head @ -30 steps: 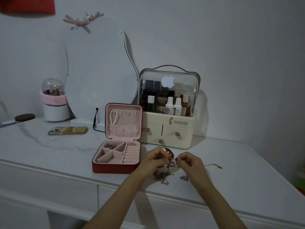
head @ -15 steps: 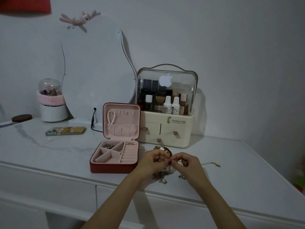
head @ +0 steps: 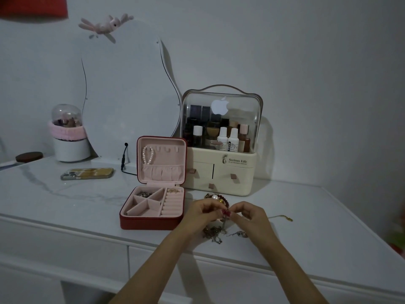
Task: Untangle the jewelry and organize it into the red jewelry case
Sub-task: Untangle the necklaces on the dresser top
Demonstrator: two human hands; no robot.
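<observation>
The red jewelry case (head: 151,222) looks matt outside, lined with soft pink cloth, perhaps velvet. The tangled chains (head: 213,232) glint like metal. The tabletop (head: 65,194) is glossy marble-patterned; the cosmetics organizer (head: 221,172) smooth plastic.

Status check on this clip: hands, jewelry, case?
Left hand and right hand both pinching tangled chain. Red jewelry case open, partly filled. Nothing blocking.

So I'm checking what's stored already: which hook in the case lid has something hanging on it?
Only the leftmost hook: a pearl bracelet hangs there; the other hooks are bare.
</observation>
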